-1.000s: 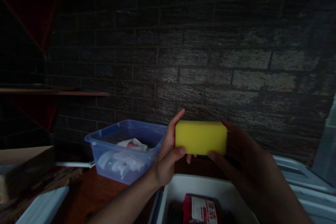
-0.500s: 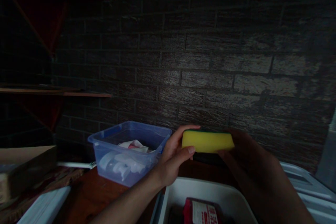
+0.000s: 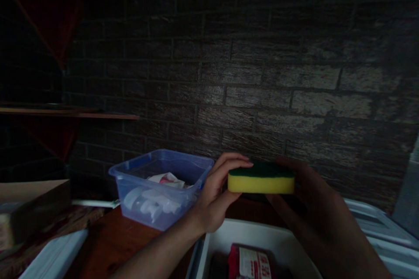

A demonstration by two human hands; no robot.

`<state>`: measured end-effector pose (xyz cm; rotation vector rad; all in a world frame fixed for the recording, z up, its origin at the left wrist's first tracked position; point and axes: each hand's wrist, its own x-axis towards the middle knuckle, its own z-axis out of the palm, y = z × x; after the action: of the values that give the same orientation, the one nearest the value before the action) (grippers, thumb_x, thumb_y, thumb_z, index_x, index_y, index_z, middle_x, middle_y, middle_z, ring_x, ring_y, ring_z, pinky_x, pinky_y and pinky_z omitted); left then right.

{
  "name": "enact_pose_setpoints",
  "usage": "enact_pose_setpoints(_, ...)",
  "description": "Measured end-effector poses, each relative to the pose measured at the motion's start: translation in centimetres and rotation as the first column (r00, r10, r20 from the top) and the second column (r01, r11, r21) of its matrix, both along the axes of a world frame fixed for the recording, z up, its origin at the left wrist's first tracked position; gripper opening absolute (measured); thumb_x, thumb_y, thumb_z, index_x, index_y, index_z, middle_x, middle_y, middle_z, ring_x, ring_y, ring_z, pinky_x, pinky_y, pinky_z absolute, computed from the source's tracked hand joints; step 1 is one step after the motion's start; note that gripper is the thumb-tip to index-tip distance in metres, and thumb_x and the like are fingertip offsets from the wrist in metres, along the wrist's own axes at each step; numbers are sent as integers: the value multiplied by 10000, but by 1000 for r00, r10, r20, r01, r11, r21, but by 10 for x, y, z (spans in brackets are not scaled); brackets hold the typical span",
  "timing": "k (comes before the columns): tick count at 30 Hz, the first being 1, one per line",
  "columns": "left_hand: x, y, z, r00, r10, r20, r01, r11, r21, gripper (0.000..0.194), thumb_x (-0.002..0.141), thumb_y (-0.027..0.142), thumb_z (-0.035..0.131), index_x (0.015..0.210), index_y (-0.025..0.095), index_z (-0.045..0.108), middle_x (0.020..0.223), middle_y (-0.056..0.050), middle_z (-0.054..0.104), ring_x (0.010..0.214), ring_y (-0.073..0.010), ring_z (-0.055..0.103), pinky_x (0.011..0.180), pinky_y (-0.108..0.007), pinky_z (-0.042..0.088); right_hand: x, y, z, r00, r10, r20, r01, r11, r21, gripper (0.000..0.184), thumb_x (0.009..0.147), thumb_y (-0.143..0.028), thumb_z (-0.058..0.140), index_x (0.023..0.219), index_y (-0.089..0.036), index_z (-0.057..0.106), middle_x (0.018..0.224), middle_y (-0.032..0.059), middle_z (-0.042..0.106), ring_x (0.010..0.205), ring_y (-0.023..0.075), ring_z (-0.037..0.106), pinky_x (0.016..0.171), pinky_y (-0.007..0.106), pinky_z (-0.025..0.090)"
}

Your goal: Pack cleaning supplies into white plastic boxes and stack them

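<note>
A yellow sponge (image 3: 261, 182) with a dark green scouring layer on top is held level in front of a dark brick wall. My left hand (image 3: 214, 198) pinches its left end between thumb and fingers. Around the sponge's right end closes my right hand (image 3: 306, 200), dim in shadow. Both hands hover above a white bin (image 3: 278, 244) that holds a red packet (image 3: 250, 261) with a white label.
A clear blue plastic tub (image 3: 163, 187) with white items inside stands left of the hands on a reddish-brown table (image 3: 111, 239). A cardboard box (image 3: 31, 209) sits at far left, wooden shelves (image 3: 68, 113) above it. White lids (image 3: 386, 231) lie at right.
The sponge has been tipped from showing its broad yellow face to lying flat with the green side up, and it has dropped slightly lower. Both hands kept hold of it.
</note>
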<state>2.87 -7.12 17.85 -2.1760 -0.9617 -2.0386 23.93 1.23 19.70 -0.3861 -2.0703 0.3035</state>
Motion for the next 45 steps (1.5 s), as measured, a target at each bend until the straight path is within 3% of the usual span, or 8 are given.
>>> enact_pose_setpoints(9, 10, -2, -1, 930, 342, -134, -330, 938, 104, 536, 848, 123, 704, 1356, 265, 608, 1215, -69, 654, 1081, -221, 626, 935, -330, 488, -9, 9, 4, 976, -207, 72, 185, 955, 232, 359, 906, -202, 600, 1259, -222, 661, 1263, 111, 672, 1107, 300, 679, 922, 454, 581)
enact_pose_setpoints(14, 10, -2, -5, 933, 333, -136, -309, 935, 172, 579, 776, 120, 795, 1316, 263, 640, 1146, -67, 706, 1012, -221, 667, 877, -323, 531, -9, 10, 4, 969, -188, 162, 154, 968, 201, 422, 831, -95, 558, 1191, -259, 703, 1142, 82, 731, 1010, 290, 720, 797, 395, 598)
enact_pose_setpoints(25, 15, -8, -1, 921, 283, -267, -200, 933, 299, 499, 753, 53, 787, 1215, 210, 682, 1122, -96, 725, 974, -224, 692, 840, -331, 561, -6, 4, 10, 968, -163, 190, 140, 981, 133, 547, 750, -47, 597, 1246, -255, 698, 1241, 77, 719, 1075, 286, 717, 915, 396, 580)
enact_pose_setpoints(30, 11, 4, -9, 990, 66, 121, -65, 998, -13, 398, 825, 136, 772, 1180, 234, 623, 1092, -47, 669, 980, -178, 641, 843, -266, 524, 1, 0, 14, 975, -139, 174, 130, 989, 62, 308, 863, -183, 640, 1159, -236, 704, 1153, 75, 731, 1016, 267, 719, 851, 376, 585)
enact_pose_setpoints(33, 6, 12, -7, 889, -169, 425, 215, 975, -62, 258, 910, 204, 698, 1147, 230, 598, 1026, -13, 643, 915, -130, 611, 783, -212, 507, 5, -3, 15, 989, -33, 145, 50, 992, -114, 249, 908, -322, 659, 1139, -234, 678, 1079, 73, 752, 942, 256, 736, 779, 352, 602)
enact_pose_setpoints(36, 4, 17, -4, 775, -283, 565, 373, 927, -47, 232, 934, 190, 628, 1162, 215, 596, 1078, -26, 642, 958, -148, 622, 767, -231, 528, 3, -6, 14, 989, 136, 55, -118, 961, -251, 223, 923, -348, 660, 1111, -228, 672, 1101, 84, 759, 979, 253, 744, 818, 339, 616)
enact_pose_setpoints(40, 7, 24, -9, 764, -247, 596, 425, 888, -176, 302, 906, 199, 632, 1205, 182, 594, 1153, -76, 662, 976, -207, 655, 757, -313, 575, -3, -9, 13, 988, 140, -69, -150, 970, -193, 210, 906, -304, 678, 1103, -235, 670, 1070, 62, 760, 946, 233, 749, 801, 320, 621)
enact_pose_setpoints(45, 15, 31, -18, 874, -22, 485, 230, 899, -374, 398, 857, 242, 747, 1218, 210, 583, 964, -21, 695, 892, -183, 662, 698, -267, 567, -2, -11, 12, 992, 62, -110, -58, 998, 39, 328, 882, -224, 706, 1201, -279, 650, 1079, 28, 739, 938, 201, 727, 805, 297, 598)
